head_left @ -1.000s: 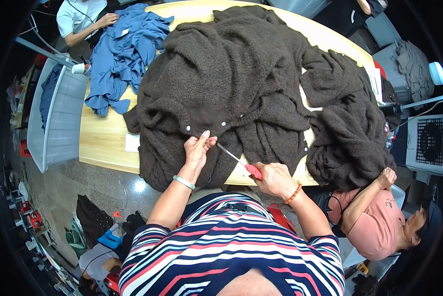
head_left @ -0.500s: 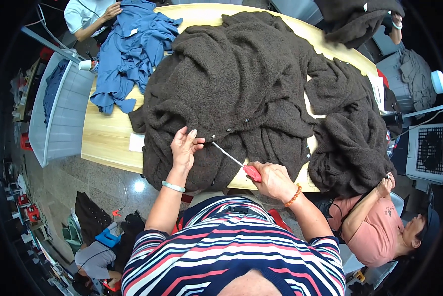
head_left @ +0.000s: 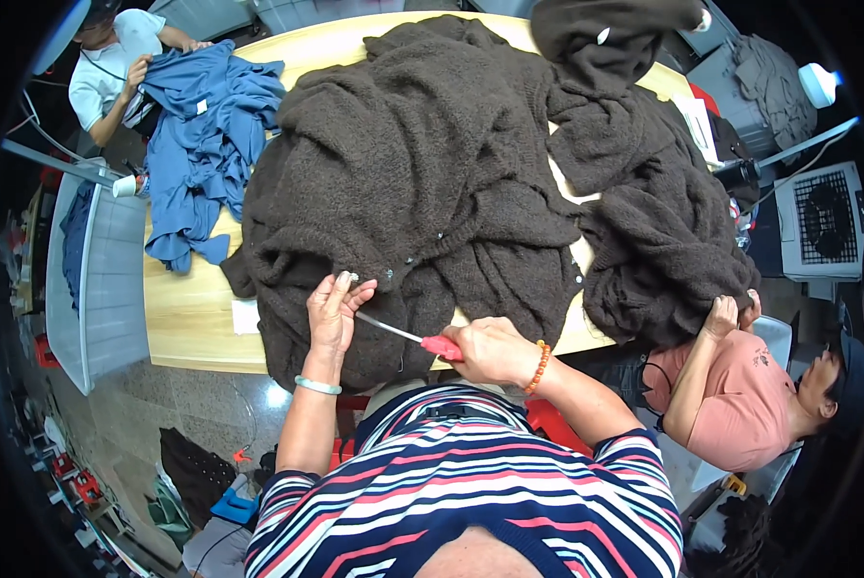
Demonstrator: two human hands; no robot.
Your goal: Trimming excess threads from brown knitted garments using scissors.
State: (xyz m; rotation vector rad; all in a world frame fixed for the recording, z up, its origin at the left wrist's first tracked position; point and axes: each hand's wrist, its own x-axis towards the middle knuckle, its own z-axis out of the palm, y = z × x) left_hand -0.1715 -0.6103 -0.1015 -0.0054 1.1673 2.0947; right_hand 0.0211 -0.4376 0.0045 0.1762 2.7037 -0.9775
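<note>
A large dark brown fuzzy knit garment [head_left: 384, 154] lies heaped in front of me, with small pale snaps or buttons [head_left: 390, 275] along one edge. My left hand [head_left: 331, 318], wearing a pale green bangle, pinches that edge between thumb and fingers, right at a small light fastener [head_left: 353, 277]. My right hand [head_left: 495, 353], wearing an orange bead bracelet, is closed round a screwdriver-like tool [head_left: 440, 348] with a red handle and thin metal shaft. The shaft points left, its tip just below my left fingertips; whether it touches the knit I cannot tell.
Blue garments [head_left: 201, 144] lie at the far left of the wooden table [head_left: 191, 328], handled by another person. More brown knitwear [head_left: 663, 231] lies at right, held by a seated person in pink [head_left: 740, 405]. A white bin [head_left: 104, 279] stands left.
The tool's tip has moved from beside a fastener on the garment edge to below my left fingertips. My left hand now grips at a fastener. The whole view has shifted somewhat.
</note>
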